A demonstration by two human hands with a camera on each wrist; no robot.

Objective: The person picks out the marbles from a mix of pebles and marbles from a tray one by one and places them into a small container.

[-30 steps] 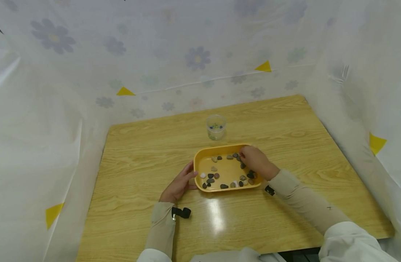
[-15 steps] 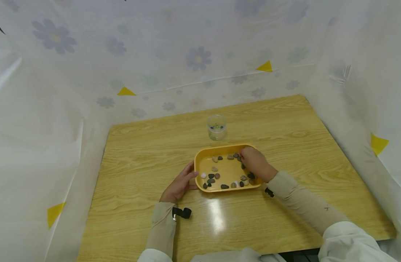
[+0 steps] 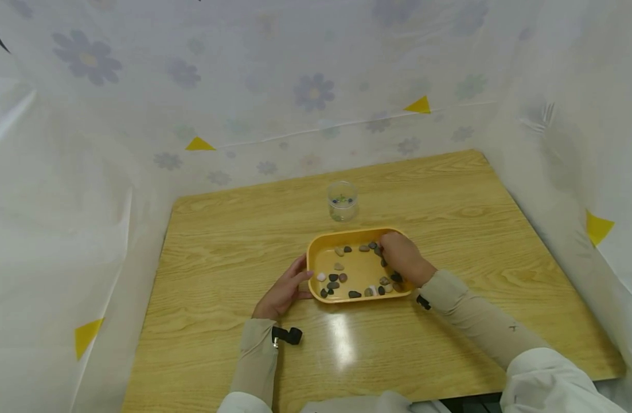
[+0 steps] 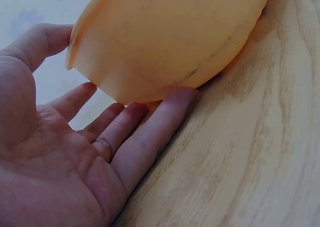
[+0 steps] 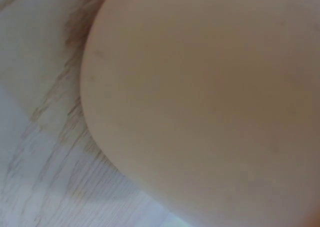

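A yellow plastic tray [image 3: 358,268] sits on the table with dark, grey and pale pebbles [image 3: 333,285] scattered over its floor. My left hand [image 3: 282,291] holds its left end. In the left wrist view the thumb [image 4: 47,43] lies at the rim, while the fingers [image 4: 152,132] reach against the lower wall. Inside the tray's back right corner is my right hand [image 3: 405,258], knuckles up, beside a row of pebbles. Its fingertips are hidden, so I cannot tell whether it pinches a pebble. The right wrist view is filled by the tray's blurred outer wall [image 5: 200,107].
Behind the tray stands a clear round cup [image 3: 342,202] with small green and blue bits in it. The wood-grain table [image 3: 233,241] is bordered at the back and sides by white flowered sheeting [image 3: 254,103] marked with yellow triangles [image 3: 418,105].
The whole head view has shifted slightly right. Both hands keep their places at the tray, and the pebbles lie as before.
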